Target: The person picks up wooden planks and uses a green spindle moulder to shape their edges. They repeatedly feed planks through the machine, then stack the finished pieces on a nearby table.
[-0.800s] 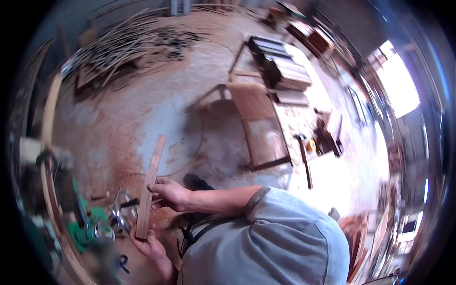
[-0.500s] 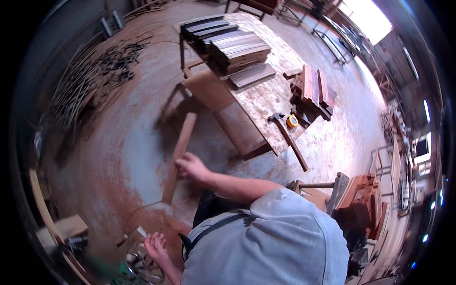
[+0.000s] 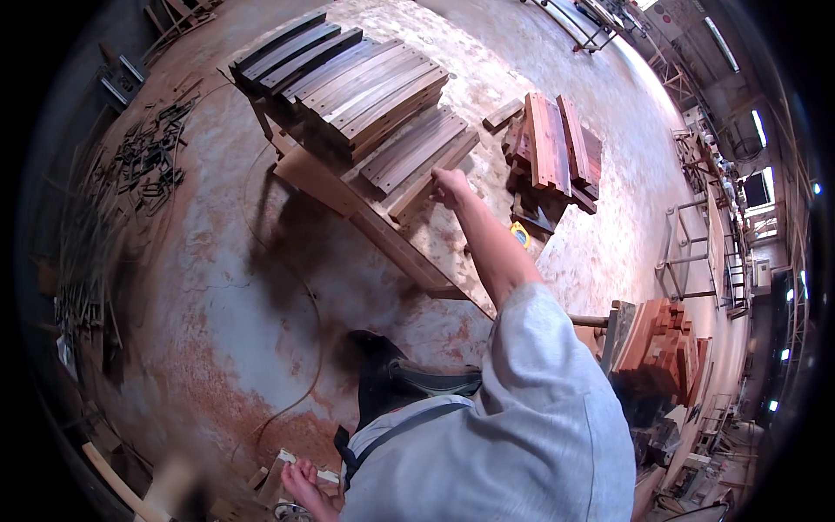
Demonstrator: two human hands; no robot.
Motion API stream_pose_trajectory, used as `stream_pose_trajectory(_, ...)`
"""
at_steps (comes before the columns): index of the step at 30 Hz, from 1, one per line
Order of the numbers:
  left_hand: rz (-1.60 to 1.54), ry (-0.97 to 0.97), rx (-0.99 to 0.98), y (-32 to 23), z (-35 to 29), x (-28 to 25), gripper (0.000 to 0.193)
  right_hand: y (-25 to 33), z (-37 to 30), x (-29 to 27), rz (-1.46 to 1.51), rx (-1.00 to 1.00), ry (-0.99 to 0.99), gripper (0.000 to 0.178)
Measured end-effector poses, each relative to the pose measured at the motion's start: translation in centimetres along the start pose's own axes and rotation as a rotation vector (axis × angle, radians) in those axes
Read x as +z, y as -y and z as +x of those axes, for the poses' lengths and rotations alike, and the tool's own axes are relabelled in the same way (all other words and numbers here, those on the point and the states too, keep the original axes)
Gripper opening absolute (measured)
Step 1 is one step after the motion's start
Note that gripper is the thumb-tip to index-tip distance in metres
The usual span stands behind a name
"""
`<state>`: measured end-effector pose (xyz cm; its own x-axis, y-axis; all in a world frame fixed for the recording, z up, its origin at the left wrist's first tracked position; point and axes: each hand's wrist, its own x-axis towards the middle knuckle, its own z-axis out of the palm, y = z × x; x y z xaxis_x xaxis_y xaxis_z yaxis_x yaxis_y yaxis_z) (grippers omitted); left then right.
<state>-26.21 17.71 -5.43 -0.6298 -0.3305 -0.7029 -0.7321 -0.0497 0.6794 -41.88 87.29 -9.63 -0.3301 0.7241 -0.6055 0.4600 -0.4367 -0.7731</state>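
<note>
My right hand (image 3: 449, 187) reaches out over the workbench and is closed on the near side of a wooden slat (image 3: 414, 198). The slat lies at a slant alongside a pair of curved, darker slats (image 3: 413, 150), close against them. Beyond these stands a stack of similar slats (image 3: 365, 87) with small holes near their ends. My left hand (image 3: 303, 483) is low by my side, its fingers curled in. Whether it holds anything is hidden. A small white-ended piece (image 3: 286, 455) shows just beside its fingers.
On the workbench (image 3: 487, 74), reddish wooden pieces (image 3: 548, 139) are piled at the right, with a yellow tape measure (image 3: 520, 234) near my forearm. More cut wood (image 3: 661, 348) is stacked by my right side. A thin cable (image 3: 316, 348) trails over the floor; scraps lie at left.
My right hand has carried the slat from above the floor forward and right to the bench, beside the other slats. The view has shifted, and the hammer is now out of sight.
</note>
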Motion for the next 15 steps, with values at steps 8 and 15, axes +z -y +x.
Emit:
stream_pose_trajectory(8,0.015,-0.063,-0.079,0.5,0.4,-0.9,0.031,0.2,7.9,0.3,-0.062,0.059,-0.092,0.023)
stream_pose_trajectory(15,-0.012,-0.107,-0.16,2.8,-2.3,-0.3,0.031,-2.1,9.2,0.3,-0.147,-0.14,-0.19,0.031)
